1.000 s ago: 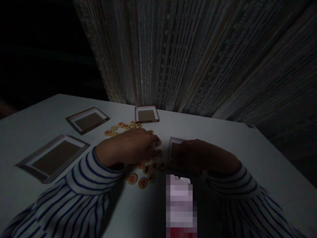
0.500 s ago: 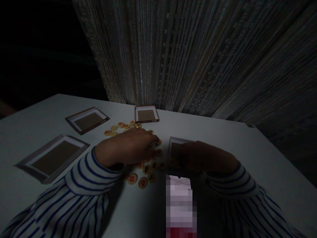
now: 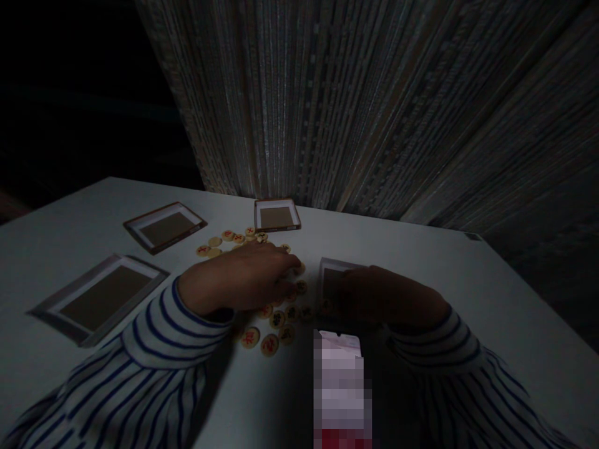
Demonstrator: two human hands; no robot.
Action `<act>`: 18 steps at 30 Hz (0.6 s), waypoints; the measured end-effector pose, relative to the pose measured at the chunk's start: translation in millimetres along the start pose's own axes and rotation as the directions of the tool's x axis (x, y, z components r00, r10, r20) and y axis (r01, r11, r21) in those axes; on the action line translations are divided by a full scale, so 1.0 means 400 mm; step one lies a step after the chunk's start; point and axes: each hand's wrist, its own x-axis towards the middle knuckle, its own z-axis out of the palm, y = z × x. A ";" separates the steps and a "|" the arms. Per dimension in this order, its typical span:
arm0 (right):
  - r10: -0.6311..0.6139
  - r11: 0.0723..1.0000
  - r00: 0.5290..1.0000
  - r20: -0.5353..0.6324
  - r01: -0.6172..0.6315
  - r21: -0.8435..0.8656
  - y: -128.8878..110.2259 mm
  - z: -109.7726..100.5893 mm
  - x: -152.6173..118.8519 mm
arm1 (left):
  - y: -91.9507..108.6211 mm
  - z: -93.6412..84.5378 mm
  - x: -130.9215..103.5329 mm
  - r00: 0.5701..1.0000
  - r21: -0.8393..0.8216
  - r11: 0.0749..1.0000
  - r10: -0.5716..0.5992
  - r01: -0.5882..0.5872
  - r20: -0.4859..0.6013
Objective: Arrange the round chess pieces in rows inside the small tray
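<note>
Round wooden Chinese chess pieces (image 3: 270,344) with red or black characters lie in a loose heap in the middle of the white table. My left hand (image 3: 243,274) reaches palm down over the heap and covers part of it. Its thumb and forefinger are apart, the fingertip at a pale piece (image 3: 300,268); I see nothing gripped. My right hand (image 3: 388,293) is over a shallow box tray (image 3: 327,262) right of the heap and hides most of it. The right fingers are lost in shadow. One dark piece (image 3: 326,306) is near them.
Two shallow box trays, one brown-rimmed (image 3: 140,242) and one grey-rimmed (image 3: 163,274), lie at the left. Another tray (image 3: 256,215) is at the back by a hanging string curtain (image 3: 281,125). A lit phone (image 3: 346,343), partly blurred out, is in front of me on the white table (image 3: 468,274).
</note>
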 end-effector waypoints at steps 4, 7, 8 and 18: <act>-0.003 1.000 1.000 0.011 0.003 0.009 0.002 0.004 0.003 | -0.002 0.002 -0.002 1.000 -0.011 1.000 -0.013 0.013 0.010; -0.007 1.000 1.000 0.017 0.006 0.025 0.005 0.005 0.003 | -0.003 0.002 -0.001 1.000 0.001 1.000 -0.010 0.010 0.006; -0.004 0.999 1.000 0.019 0.003 0.035 0.004 0.004 0.003 | -0.004 0.002 -0.001 1.000 0.003 1.000 -0.004 0.004 0.004; 0.020 0.999 0.999 0.041 -0.021 0.025 0.001 0.002 -0.001 | -0.008 0.005 -0.001 1.000 -0.010 1.000 0.005 -0.005 0.002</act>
